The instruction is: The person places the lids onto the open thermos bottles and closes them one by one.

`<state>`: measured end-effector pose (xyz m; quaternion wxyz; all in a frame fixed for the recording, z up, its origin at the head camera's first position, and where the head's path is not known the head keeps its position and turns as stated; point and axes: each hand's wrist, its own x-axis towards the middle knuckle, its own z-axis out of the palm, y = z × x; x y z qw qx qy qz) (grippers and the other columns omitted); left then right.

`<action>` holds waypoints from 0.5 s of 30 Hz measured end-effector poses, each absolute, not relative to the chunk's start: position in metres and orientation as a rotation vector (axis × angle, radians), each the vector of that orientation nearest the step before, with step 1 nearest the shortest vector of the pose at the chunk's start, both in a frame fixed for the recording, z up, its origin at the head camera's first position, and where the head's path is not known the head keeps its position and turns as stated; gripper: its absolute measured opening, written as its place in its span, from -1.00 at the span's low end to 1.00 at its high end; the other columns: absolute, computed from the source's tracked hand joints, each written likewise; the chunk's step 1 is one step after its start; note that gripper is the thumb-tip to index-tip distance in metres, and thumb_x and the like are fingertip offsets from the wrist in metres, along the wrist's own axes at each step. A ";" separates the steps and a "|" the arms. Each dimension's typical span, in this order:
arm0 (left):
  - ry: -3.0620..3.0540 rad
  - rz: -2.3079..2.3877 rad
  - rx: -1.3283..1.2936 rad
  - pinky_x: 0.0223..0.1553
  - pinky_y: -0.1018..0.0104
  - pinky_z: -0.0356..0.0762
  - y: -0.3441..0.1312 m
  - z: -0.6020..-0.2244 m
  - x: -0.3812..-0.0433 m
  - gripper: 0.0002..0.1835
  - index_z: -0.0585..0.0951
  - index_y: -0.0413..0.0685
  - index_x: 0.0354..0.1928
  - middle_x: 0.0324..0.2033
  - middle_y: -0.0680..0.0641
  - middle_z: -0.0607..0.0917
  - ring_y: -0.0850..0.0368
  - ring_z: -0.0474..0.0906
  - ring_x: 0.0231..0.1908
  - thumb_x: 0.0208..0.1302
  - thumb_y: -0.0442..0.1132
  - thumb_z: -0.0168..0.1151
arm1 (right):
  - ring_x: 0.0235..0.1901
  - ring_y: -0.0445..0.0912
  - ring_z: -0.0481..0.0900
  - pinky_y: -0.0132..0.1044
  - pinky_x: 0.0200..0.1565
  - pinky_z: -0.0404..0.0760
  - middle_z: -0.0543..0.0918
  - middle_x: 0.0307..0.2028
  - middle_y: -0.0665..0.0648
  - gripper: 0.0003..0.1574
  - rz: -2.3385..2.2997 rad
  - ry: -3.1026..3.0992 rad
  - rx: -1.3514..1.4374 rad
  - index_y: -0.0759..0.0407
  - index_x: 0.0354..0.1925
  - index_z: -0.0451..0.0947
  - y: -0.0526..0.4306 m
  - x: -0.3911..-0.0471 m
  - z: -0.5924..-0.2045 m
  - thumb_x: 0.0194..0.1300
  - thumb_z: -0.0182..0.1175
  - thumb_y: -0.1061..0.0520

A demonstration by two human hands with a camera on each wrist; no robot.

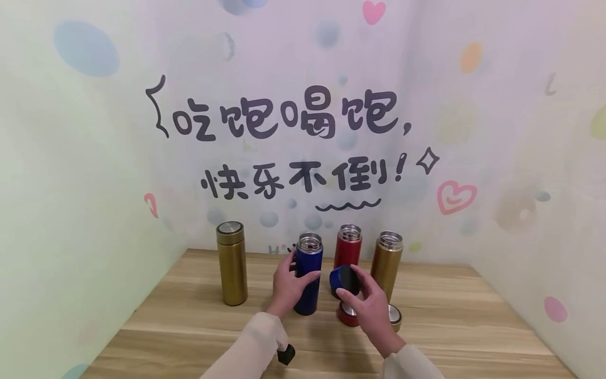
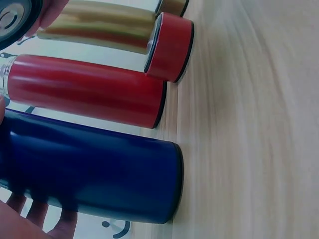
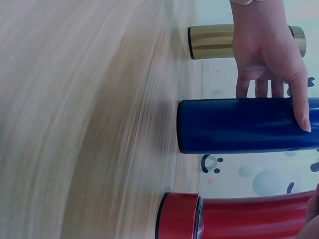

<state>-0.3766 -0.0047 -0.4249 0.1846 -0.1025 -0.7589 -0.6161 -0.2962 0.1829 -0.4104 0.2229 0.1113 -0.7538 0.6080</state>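
Observation:
A blue thermos bottle (image 1: 307,297) stands upright on the table with its steel mouth uncovered. My left hand (image 1: 286,284) grips it near the upper half, thumb across the front and fingers around the far side. To the right, my right hand (image 1: 374,305) pinches a blue lid (image 1: 337,281) between thumb and fingers, raised off the table and tilted. The lid (image 2: 15,22) shows a silver disc within a black ring in the left wrist view. Behind the right hand stand an uncapped red bottle (image 1: 347,251) and an uncapped gold bottle (image 1: 389,263), both partly hidden.
A red lid (image 1: 347,317) and a gold lid (image 1: 395,317) lie in front of their bottles, close by the right hand. On the left stands a capped gold bottle (image 1: 233,276). The wooden table (image 1: 189,337) meets a printed wall (image 1: 303,63) behind.

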 end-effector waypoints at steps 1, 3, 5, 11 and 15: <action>-2.139 -1.744 -0.291 0.07 -0.09 0.50 -0.004 -0.425 -0.375 -0.12 0.37 -0.06 0.36 0.15 -0.14 0.54 -0.09 0.49 0.09 0.01 0.05 0.52 | 0.28 0.14 0.36 -0.05 0.29 0.26 0.43 0.26 0.28 -0.21 1.683 -2.082 0.299 0.22 0.30 0.36 0.183 -0.296 -0.410 0.16 0.42 0.11; -2.143 -1.758 -0.282 0.08 -0.10 0.50 -0.004 -0.425 -0.372 -0.10 0.36 -0.04 0.38 0.17 -0.14 0.54 -0.09 0.48 0.10 0.01 0.06 0.52 | 0.29 0.14 0.34 -0.07 0.29 0.25 0.42 0.28 0.27 -0.21 1.688 -2.084 0.289 0.21 0.31 0.35 0.183 -0.296 -0.408 0.17 0.41 0.09; -2.140 -1.761 -0.287 0.07 -0.12 0.50 -0.003 -0.425 -0.369 -0.10 0.35 -0.06 0.38 0.17 -0.15 0.53 -0.11 0.48 0.10 0.02 0.07 0.51 | 0.29 0.14 0.34 -0.08 0.28 0.26 0.41 0.29 0.27 -0.20 1.693 -2.076 0.287 0.21 0.31 0.35 0.183 -0.296 -0.406 0.18 0.41 0.09; -2.122 -1.787 -0.317 0.06 -0.12 0.50 -0.003 -0.426 -0.361 -0.14 0.37 -0.02 0.36 0.15 -0.14 0.55 -0.12 0.49 0.10 0.02 0.08 0.50 | 0.30 0.12 0.33 -0.08 0.29 0.26 0.41 0.29 0.26 -0.19 1.698 -2.042 0.303 0.23 0.31 0.35 0.182 -0.300 -0.403 0.16 0.42 0.10; -2.119 -1.774 -0.352 0.06 -0.10 0.51 -0.004 -0.428 -0.357 -0.18 0.39 0.02 0.34 0.12 -0.11 0.57 -0.09 0.49 0.09 0.04 0.09 0.49 | 0.29 0.10 0.34 -0.10 0.28 0.26 0.41 0.28 0.25 -0.19 1.696 -2.034 0.299 0.22 0.31 0.35 0.181 -0.301 -0.400 0.17 0.42 0.10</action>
